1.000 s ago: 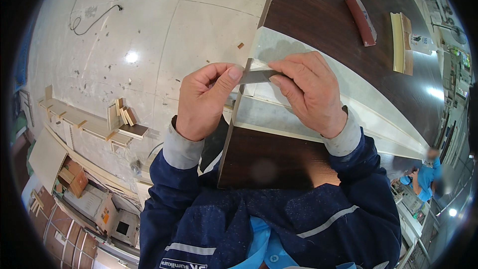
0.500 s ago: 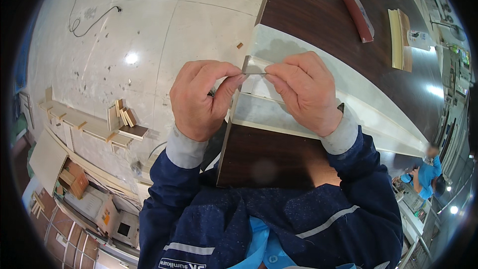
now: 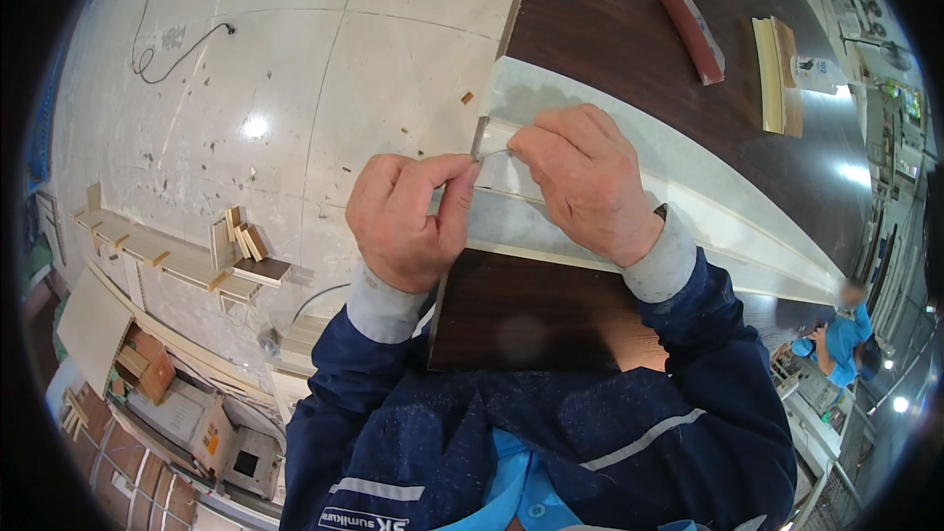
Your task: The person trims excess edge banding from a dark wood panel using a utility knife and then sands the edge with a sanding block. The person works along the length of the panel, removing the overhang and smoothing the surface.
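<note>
My left hand (image 3: 411, 221) pinches one end of a thin, bent, light strip (image 3: 497, 151) between thumb and forefinger. The strip's other end is in the closed fingertips of my right hand (image 3: 587, 182). Between the hands it bows slightly, and its material is too small to make out. Both hands are above the near-left end of a long pale board (image 3: 539, 88) with raised lengthwise edges. That board lies across a dark brown wood-grain panel (image 3: 610, 10), my left hand being just past the panel's left edge.
On the panel's far right lie a reddish-brown curved piece (image 3: 694, 37), a cream wooden profile (image 3: 772, 79) and a white labelled container (image 3: 821, 76). Wooden offcuts (image 3: 258, 244) and a black cable (image 3: 187, 57) are on the floor at left. A person in blue (image 3: 842, 342) is at far right.
My left hand has come down and slightly right, while my right hand has shifted a little left. The strip, nearly straight before, is now bent and tilted.
</note>
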Demonstrator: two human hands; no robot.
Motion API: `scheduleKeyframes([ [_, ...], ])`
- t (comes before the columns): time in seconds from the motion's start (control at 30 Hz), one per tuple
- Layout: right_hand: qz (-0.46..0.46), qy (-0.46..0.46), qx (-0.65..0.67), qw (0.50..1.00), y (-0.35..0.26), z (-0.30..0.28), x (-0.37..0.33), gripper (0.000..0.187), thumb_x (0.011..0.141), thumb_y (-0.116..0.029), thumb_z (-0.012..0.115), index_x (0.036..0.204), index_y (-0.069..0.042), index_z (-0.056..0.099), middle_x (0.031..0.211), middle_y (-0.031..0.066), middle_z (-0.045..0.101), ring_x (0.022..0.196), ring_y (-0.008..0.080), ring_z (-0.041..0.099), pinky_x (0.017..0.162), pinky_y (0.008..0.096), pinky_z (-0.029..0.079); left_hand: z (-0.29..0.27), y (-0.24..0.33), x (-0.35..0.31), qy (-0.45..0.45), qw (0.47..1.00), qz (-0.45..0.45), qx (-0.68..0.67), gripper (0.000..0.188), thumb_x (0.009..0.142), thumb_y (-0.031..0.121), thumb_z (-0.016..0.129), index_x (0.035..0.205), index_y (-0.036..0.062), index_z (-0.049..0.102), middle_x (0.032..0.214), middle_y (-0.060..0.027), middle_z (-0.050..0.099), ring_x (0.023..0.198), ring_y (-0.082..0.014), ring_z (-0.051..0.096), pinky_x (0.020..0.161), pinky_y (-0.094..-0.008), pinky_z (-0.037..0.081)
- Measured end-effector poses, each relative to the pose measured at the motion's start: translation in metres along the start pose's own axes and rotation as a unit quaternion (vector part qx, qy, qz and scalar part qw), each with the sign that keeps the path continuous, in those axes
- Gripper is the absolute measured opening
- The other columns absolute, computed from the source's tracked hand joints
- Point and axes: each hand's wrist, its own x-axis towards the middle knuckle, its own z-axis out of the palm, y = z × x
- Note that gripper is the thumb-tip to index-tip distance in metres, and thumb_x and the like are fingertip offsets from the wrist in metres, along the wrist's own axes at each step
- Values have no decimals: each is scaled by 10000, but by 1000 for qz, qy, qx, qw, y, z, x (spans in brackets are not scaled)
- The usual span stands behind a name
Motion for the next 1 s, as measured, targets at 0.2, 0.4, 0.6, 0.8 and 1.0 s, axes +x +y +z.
scheduleKeyframes([
  [0.2, -6, -33, 8, 999, 2, -6, 1, 296, 783, 19, 743, 1067, -60, 715, 1022, 93, 668, 935, 322, 640, 825, 432, 529, -6, 10, 0, -33, 999, -14, 8, 176, 810, 57, 890, 948, 117, 800, 772, -60, 627, 674, -252, 612, 587, -365, 482],
  [0.4, -3, -7, 7, 1000, 3, -2, 2, 277, 795, 12, 736, 1062, -57, 715, 1009, 98, 667, 923, 326, 640, 812, 436, 530, -3, 5, 7, -16, 999, -32, -7, 125, 849, 28, 865, 949, 70, 803, 785, -76, 711, 699, -241, 640, 603, -350, 503],
  [0.6, -14, -38, 4, 999, 2, -3, 1, 269, 797, 19, 738, 1053, -57, 712, 1008, 101, 667, 912, 333, 632, 805, 435, 528, -6, 6, 4, -17, 1000, 8, -13, 171, 802, 46, 888, 930, 110, 795, 759, -64, 614, 663, -263, 609, 577, -369, 477],
  [0.8, -1, -15, 13, 1000, 3, -3, 0, 257, 799, 5, 736, 1045, -65, 707, 996, 109, 659, 908, 338, 626, 803, 442, 521, -6, 7, 11, -18, 1000, -6, -13, 155, 813, 56, 886, 923, 112, 793, 740, -66, 612, 657, -271, 613, 570, -381, 477],
  [1.0, -17, -22, 1, 1000, 4, -3, -1, 256, 817, -3, 720, 1066, -60, 699, 976, 110, 651, 908, 345, 626, 804, 450, 516, -7, 5, 20, -41, 999, -8, 17, 123, 839, 47, 861, 917, 109, 788, 740, -75, 615, 653, -280, 615, 570, -388, 483],
])
